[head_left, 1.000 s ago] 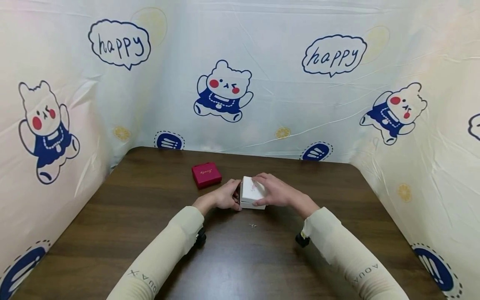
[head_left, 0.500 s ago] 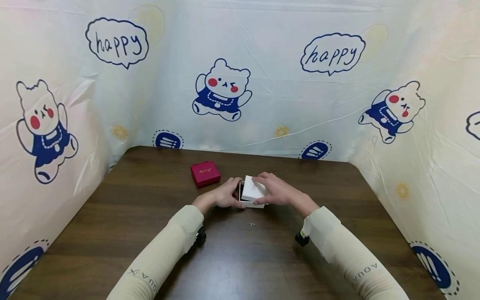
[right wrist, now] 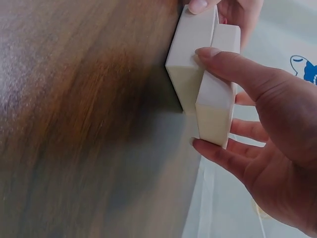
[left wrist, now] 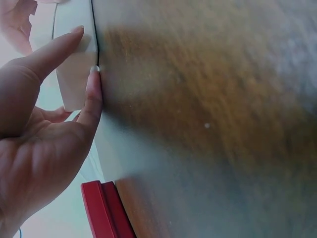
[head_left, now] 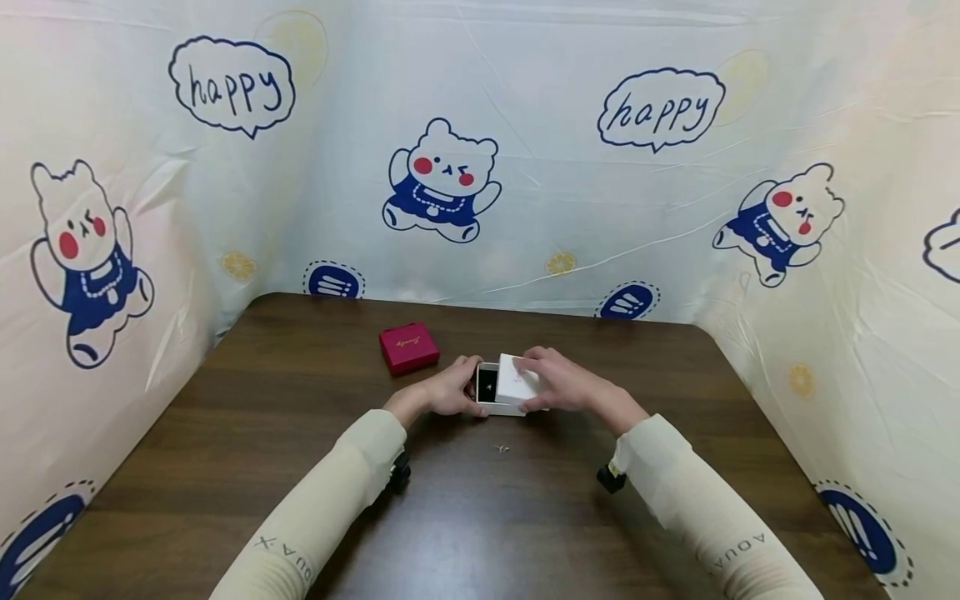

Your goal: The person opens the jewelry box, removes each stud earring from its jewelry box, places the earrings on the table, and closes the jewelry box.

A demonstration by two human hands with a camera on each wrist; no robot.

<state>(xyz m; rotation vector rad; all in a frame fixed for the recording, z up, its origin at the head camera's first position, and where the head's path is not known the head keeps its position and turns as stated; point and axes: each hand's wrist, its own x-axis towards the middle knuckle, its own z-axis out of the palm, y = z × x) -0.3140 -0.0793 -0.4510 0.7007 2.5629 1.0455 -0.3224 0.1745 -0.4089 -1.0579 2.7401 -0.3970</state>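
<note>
My left hand (head_left: 448,390) grips the left end of a small white box base (head_left: 501,409), thumb on the near side. The white lid (head_left: 514,382) sits shifted to the right over the base, pinched by my right hand (head_left: 564,382). Left of the lid, the black lining (head_left: 487,384) of the base shows, with a tiny shiny piece on it. In the right wrist view the lid (right wrist: 215,94) stands off the base (right wrist: 190,47), and thumb and fingers clasp its edges. Tiny silvery pieces (head_left: 502,448), too small to identify, lie on the table nearer to me.
A red box (head_left: 408,348) with gold lettering, its lid on, rests on the brown table (head_left: 300,467) behind my left hand. A printed cloth (head_left: 540,192) hangs around the table's back and sides.
My right hand has lifted the white lid and slid it rightward, uncovering the black lining at the left. My left hand stays at the base.
</note>
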